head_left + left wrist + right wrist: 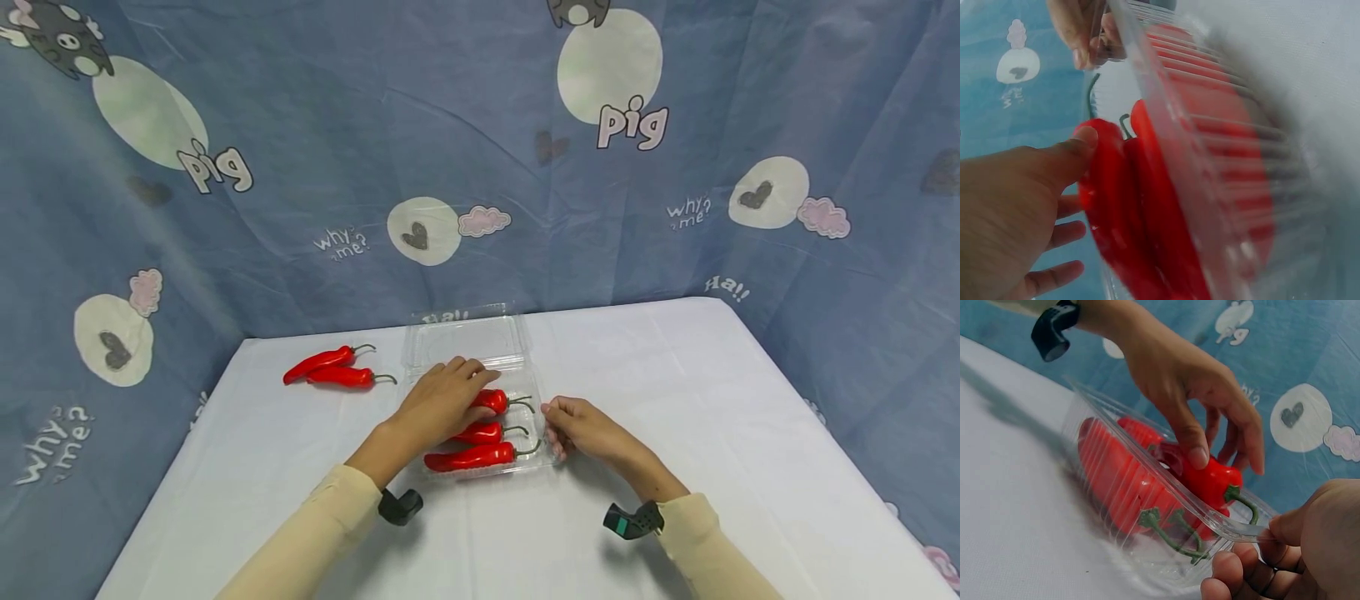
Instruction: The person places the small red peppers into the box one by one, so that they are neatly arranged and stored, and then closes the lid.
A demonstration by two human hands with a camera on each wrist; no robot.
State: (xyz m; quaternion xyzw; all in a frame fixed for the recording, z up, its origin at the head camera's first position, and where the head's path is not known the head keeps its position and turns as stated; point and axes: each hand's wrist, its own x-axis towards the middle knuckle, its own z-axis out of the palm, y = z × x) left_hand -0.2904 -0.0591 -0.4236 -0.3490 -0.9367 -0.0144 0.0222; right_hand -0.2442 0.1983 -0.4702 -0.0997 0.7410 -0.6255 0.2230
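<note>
Several red chili peppers (474,457) with green stems lie side by side in a clear plastic clamshell box (438,472). My left hand (444,398) is over the box, its thumb resting on the top pepper (1207,481). The other fingers of that hand spread loosely past the pepper's far side, as the left wrist view shows. At the box's right side my right hand (588,427) pinches the rim (1244,531) between thumb and fingers. Part of the peppers is hidden beneath the left hand in the head view.
Two more red peppers (341,377) lie on the white tablecloth (675,367), left of the box. The box's lid (465,342) stands open at the back. Behind the table hangs a blue patterned curtain (465,108).
</note>
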